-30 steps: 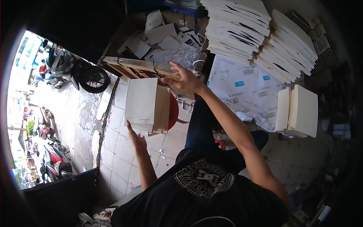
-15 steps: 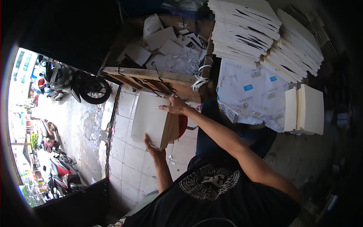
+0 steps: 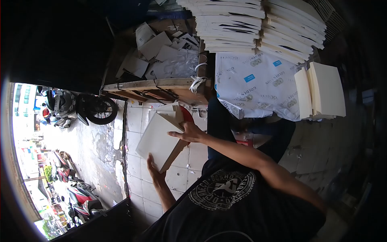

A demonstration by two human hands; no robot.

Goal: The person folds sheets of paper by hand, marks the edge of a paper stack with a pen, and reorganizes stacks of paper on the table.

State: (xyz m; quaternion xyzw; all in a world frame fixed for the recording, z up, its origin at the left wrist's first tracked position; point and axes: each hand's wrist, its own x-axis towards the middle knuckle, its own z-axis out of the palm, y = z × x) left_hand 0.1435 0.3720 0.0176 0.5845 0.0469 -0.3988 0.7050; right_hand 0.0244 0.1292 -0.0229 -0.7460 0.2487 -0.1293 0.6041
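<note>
My left hand [image 3: 156, 167] grips the lower corner of a stack of cream-white sheets [image 3: 157, 139], its thumb on the top face. At the stack's right edge, my right hand [image 3: 188, 132] has its thumb on top and its other fingers round the side. The stack is turned at an angle. More cream pieces [image 3: 171, 108] show just beyond it, over a red round stool [image 3: 186, 115] that is mostly hidden. How the sheets are joined cannot be made out.
A wooden bin [image 3: 149, 85] of paper scraps stands ahead. To the right, a printed wrapping sheet [image 3: 258, 84] lies below tall paper stacks [image 3: 229, 24], beside a smaller cream stack [image 3: 326, 90]. Parked motorcycles [image 3: 80, 197] are outside at left.
My right hand has closed round the stack's side from its earlier open pose above. The stack has turned clockwise, uncovering pieces beyond it. The camera view has shifted.
</note>
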